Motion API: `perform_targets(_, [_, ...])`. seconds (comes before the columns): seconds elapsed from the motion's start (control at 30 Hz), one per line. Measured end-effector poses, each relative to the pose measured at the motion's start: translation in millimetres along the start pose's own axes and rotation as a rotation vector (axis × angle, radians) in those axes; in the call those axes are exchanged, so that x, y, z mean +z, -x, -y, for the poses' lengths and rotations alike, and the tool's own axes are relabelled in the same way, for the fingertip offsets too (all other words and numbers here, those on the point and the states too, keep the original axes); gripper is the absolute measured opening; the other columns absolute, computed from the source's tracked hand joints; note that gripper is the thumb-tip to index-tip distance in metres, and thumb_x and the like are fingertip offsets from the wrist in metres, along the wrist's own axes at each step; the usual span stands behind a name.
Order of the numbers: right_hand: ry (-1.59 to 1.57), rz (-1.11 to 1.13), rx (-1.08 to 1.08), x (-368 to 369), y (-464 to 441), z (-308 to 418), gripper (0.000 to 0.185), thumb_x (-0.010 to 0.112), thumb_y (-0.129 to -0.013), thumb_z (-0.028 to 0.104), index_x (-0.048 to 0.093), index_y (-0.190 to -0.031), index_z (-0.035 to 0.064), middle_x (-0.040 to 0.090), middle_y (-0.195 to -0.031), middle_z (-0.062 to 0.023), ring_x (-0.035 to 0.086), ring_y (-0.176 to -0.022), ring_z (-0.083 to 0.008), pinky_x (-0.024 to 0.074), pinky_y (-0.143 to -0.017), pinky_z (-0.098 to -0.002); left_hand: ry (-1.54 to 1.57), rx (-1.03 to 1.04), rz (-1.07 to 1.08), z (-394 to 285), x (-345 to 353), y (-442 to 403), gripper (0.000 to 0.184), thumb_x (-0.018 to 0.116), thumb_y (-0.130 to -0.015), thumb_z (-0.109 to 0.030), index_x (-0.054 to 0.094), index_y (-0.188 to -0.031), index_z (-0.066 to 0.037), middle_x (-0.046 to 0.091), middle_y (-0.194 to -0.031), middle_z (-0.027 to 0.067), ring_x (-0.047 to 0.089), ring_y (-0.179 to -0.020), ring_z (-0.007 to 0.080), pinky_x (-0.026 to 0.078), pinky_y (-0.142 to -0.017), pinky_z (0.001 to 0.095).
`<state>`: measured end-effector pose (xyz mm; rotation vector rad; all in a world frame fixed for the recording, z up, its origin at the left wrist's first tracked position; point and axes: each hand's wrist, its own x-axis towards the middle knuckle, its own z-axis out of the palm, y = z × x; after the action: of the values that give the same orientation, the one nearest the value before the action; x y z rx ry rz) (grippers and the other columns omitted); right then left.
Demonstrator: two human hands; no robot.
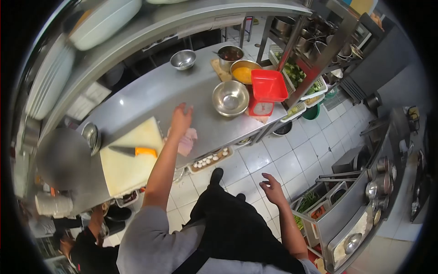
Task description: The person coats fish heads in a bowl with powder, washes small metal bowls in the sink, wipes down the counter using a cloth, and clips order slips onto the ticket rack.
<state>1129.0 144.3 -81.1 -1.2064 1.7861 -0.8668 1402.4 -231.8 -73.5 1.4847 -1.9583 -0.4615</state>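
Note:
My left hand (pixel 181 119) is stretched over the steel worktable (pixel 137 102), its fingers loosely extended, with nothing visible in them. Just below it a pale pink, crumpled flat piece (pixel 187 141) lies by the table's front edge; I cannot tell whether it is raw meat or cloth. Left of my forearm, a knife (pixel 133 151) with an orange handle rests on a white cutting board (pixel 125 171). My right hand (pixel 273 188) hangs over the tiled floor with its fingers apart, holding nothing.
A steel bowl (pixel 230 98) and a red scale (pixel 269 86) stand right of my left hand. Behind them are a pot of yellow liquid (pixel 242 74) and a pot of dark contents (pixel 230 54). Eggs (pixel 210 160) sit low at the front edge. Another person (pixel 93 242) is at lower left.

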Motion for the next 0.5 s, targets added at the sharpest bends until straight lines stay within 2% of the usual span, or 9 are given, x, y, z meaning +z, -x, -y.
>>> perform_targets(0.03, [-0.096, -0.027, 0.098, -0.7, -4.8, 4.5, 0.04, 0.059, -0.086, 0.013, 0.048, -0.123, 0.0036, 0.056, -0.117, -0.0155, 0.06, -0.1, -0.0261, 0.0486, -0.085, -0.0342, 0.006, 0.011, 0.011, 1.9, 6.6, -28.4, 0.058, 0.055, -0.085, -0.044, 0.048, -0.124, -0.001, 0.055, -0.115, 0.0236, 0.061, -0.085, 0.0369, 0.05, -0.077, 0.0446])
perform_targets(0.1, [-0.108, -0.019, 0.097, 6.7, -19.5, 10.0, 0.038, 0.059, -0.086, 0.013, 0.05, -0.121, 0.0023, 0.058, -0.114, -0.0151, 0.061, -0.098, -0.0255, 0.0486, -0.083, -0.0342, 0.845, -0.642, 0.141, 9.3, 15.4, -89.0, 0.052, 0.05, -0.089, -0.044, 0.047, -0.119, -0.001, 0.058, -0.1, 0.0239, 0.062, -0.076, 0.0367, 0.052, -0.062, 0.0481])
perform_targets(0.17, [-0.096, 0.011, 0.112, 16.9, -31.9, 14.9, 0.035, 0.059, -0.086, 0.015, 0.052, -0.117, -0.0001, 0.062, -0.109, -0.0152, 0.062, -0.096, -0.0245, 0.0489, -0.082, -0.034, 1.05, -0.87, 0.141, 46.3, 37.8, -148.7, 0.069, 0.046, -0.088, -0.054, 0.033, -0.13, -0.001, 0.054, -0.108, 0.0256, 0.062, -0.086, 0.0368, 0.053, -0.068, 0.0465])
perform_targets(0.23, [-0.009, 0.032, 0.139, 26.7, -34.4, 8.8, 0.036, 0.058, -0.086, 0.017, 0.053, -0.117, 0.001, 0.061, -0.11, -0.0181, 0.062, -0.094, -0.0284, 0.049, -0.082, -0.0358, 0.927, -0.692, 0.09, 79.4, 61.5, -189.3, 0.072, 0.043, -0.087, -0.058, 0.032, -0.128, -0.001, 0.053, -0.109, 0.0248, 0.061, -0.086, 0.039, 0.053, -0.066, 0.0488])
perform_targets(0.37, [0.154, 0.015, 0.323, 30.8, 5.7, -2.1, 0.037, 0.056, -0.085, 0.022, 0.053, -0.116, 0.0024, 0.06, -0.109, -0.0201, 0.059, -0.099, -0.0335, 0.0472, -0.085, -0.0405, 0.922, -0.876, 0.109, 104.3, 88.1, -272.0, 0.101, 0.053, -0.07, -0.074, 0.029, -0.135, 0.0, 0.028, -0.134, 0.0288, 0.046, -0.109, 0.0445, 0.049, -0.07, 0.0538])
perform_targets(0.4, [0.257, 0.095, 0.348, 31.8, 16.2, -10.2, 0.037, 0.056, -0.085, 0.024, 0.053, -0.116, 0.0029, 0.06, -0.108, -0.02, 0.058, -0.1, -0.0343, 0.0465, -0.086, -0.0413, 0.873, -0.867, 0.017, 100.0, 87.1, -281.1, 0.084, 0.057, -0.076, -0.064, 0.043, -0.12, 0.006, 0.049, -0.111, 0.0256, 0.057, -0.08, 0.0401, 0.051, -0.056, 0.0479])
perform_targets(0.43, [0.263, 0.098, 0.436, 31.5, 29.2, -16.8, 0.037, 0.056, -0.085, 0.027, 0.054, -0.114, 0.0041, 0.061, -0.107, -0.0198, 0.056, -0.101, -0.0352, 0.0455, -0.087, -0.042, 0.818, -0.84, 0.089, 149.0, 107.3, -313.1, 0.071, 0.062, -0.078, -0.056, 0.051, -0.111, 0.005, 0.055, -0.102, 0.0242, 0.057, -0.076, 0.0353, 0.051, -0.054, 0.0466])
perform_targets(0.47, [0.236, 0.042, 0.485, 30.7, 45.0, -22.1, 0.037, 0.056, -0.085, 0.027, 0.054, -0.114, 0.0054, 0.061, -0.106, -0.0192, 0.057, -0.1, -0.0344, 0.0461, -0.087, -0.0413, 0.808, -0.515, 0.03, 183.6, 129.0, -321.4, 0.061, 0.068, -0.075, -0.047, 0.056, -0.102, 0.007, 0.059, -0.091, 0.0213, 0.057, -0.072, 0.0303, 0.051, -0.052, 0.0448])
perform_targets(0.5, [0.228, 0.016, 0.536, 27.1, 59.1, -23.9, 0.037, 0.057, -0.084, 0.026, 0.054, -0.114, 0.0048, 0.062, -0.105, -0.0188, 0.058, -0.099, -0.0341, 0.0466, -0.086, -0.041, 0.829, -0.689, 0.045, 173.3, 132.0, -321.9, 0.055, 0.071, -0.073, -0.043, 0.058, -0.1, 0.004, 0.06, -0.089, 0.0177, 0.058, -0.073, 0.0272, 0.052, -0.055, 0.0424])
